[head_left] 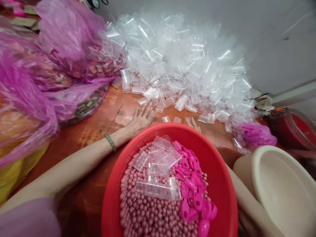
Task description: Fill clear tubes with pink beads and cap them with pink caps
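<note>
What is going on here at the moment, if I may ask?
A person's arms reach around a red basin holding beads, pink parts and clear pieces. The left hand lies flat on the table, fingers at the edge of a clear pile. The right hand is mostly hidden behind the basin, only some fingers showing.

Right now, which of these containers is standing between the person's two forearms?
The red basin holding pink beads; the cream bucket stands outside the right forearm, the dark container beyond it.

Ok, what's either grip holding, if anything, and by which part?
Left grip: nothing visibly held, spread open on the table near clear plastic pieces. Right grip: cannot tell; the red tub hides most of it.
</note>
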`<state>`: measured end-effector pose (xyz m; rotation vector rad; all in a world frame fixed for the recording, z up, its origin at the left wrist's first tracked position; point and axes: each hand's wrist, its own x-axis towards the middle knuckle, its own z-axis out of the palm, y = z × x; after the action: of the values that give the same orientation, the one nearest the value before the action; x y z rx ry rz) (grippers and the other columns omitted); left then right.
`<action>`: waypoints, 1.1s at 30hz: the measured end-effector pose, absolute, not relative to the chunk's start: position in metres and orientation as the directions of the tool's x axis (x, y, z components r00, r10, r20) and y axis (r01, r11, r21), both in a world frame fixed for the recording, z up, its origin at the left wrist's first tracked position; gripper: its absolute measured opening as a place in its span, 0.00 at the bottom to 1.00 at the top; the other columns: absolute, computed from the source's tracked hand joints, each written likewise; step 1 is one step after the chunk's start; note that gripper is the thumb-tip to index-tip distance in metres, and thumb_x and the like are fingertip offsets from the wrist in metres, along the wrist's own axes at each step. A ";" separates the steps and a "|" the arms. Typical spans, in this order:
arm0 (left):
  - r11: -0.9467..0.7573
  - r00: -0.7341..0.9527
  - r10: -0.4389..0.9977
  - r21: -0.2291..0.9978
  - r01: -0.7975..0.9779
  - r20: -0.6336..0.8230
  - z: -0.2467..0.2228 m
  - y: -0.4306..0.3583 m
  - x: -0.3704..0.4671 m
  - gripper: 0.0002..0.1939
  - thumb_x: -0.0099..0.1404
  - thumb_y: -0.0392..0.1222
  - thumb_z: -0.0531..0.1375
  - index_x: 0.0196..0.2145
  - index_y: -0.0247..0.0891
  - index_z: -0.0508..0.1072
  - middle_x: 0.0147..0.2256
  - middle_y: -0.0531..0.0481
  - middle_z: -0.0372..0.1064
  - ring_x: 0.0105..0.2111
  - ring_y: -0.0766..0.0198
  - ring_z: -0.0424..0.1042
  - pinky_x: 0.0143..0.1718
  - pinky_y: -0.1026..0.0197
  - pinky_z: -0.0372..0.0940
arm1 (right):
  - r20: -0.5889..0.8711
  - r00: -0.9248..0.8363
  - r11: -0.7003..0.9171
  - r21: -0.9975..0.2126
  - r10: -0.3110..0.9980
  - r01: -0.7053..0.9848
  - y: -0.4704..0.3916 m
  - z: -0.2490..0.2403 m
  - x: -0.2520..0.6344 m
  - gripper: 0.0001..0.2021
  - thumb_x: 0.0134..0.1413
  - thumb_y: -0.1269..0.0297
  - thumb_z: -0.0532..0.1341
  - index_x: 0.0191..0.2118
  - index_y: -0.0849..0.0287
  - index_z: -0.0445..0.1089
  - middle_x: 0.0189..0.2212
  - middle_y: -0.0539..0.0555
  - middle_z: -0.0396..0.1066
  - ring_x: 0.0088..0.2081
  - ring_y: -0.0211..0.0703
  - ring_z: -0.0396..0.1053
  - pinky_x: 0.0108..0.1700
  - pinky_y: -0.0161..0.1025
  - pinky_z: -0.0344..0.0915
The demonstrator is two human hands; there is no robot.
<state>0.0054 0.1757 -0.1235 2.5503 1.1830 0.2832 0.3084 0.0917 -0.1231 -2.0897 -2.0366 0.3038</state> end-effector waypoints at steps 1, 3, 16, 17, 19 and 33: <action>-0.597 0.621 0.780 0.385 0.704 0.075 -0.126 0.180 0.015 0.36 0.71 0.50 0.49 0.72 0.39 0.43 0.73 0.33 0.27 0.72 0.39 0.29 0.67 0.30 0.36 | -0.006 0.031 -0.031 -0.270 1.000 0.962 0.098 -0.124 0.298 0.30 0.65 0.55 0.48 0.71 0.46 0.46 0.72 0.58 0.46 0.72 0.57 0.45 0.67 0.69 0.43; -0.572 0.578 0.805 0.426 0.701 0.130 -0.129 0.185 0.032 0.39 0.70 0.52 0.51 0.72 0.36 0.42 0.73 0.33 0.25 0.72 0.38 0.24 0.66 0.29 0.33 | 0.026 0.005 0.003 -0.276 1.000 0.961 0.113 -0.126 0.279 0.34 0.64 0.56 0.50 0.73 0.46 0.39 0.73 0.59 0.42 0.73 0.55 0.43 0.68 0.69 0.42; -0.489 0.454 0.864 0.577 0.655 0.217 -0.116 0.244 0.032 0.64 0.41 0.70 0.69 0.70 0.42 0.53 0.73 0.38 0.29 0.70 0.26 0.29 0.65 0.27 0.33 | 0.139 -0.220 0.256 -0.351 0.966 0.901 0.194 -0.131 0.263 0.54 0.47 0.43 0.65 0.73 0.47 0.35 0.74 0.59 0.31 0.72 0.68 0.39 0.66 0.68 0.50; -0.520 0.484 0.844 0.578 0.629 0.233 -0.116 0.245 0.034 0.61 0.42 0.69 0.69 0.68 0.41 0.56 0.73 0.36 0.32 0.70 0.26 0.32 0.65 0.28 0.35 | 0.163 -0.239 0.284 -0.370 0.957 0.885 0.196 -0.133 0.263 0.54 0.47 0.42 0.65 0.73 0.49 0.37 0.74 0.60 0.32 0.72 0.67 0.40 0.67 0.66 0.52; -0.570 0.529 0.806 0.584 0.578 0.264 -0.116 0.245 0.042 0.56 0.43 0.66 0.70 0.65 0.41 0.61 0.72 0.35 0.37 0.69 0.29 0.38 0.65 0.31 0.38 | 0.227 -0.256 0.333 -0.428 0.940 0.840 0.196 -0.134 0.262 0.52 0.48 0.42 0.65 0.73 0.53 0.40 0.73 0.61 0.37 0.72 0.64 0.41 0.66 0.63 0.56; -0.438 0.405 0.856 0.869 0.232 0.323 -0.132 0.239 0.100 0.37 0.49 0.39 0.60 0.60 0.40 0.66 0.68 0.41 0.51 0.70 0.48 0.48 0.68 0.43 0.49 | 0.232 -0.010 0.209 -0.855 0.973 0.475 0.160 -0.103 0.247 0.31 0.49 0.53 0.68 0.59 0.50 0.67 0.64 0.57 0.62 0.65 0.53 0.60 0.67 0.56 0.57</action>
<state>0.1002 0.2393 -0.1315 1.8974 0.9303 1.0331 0.2470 0.1596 -0.1029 -1.3923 -1.6195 0.7249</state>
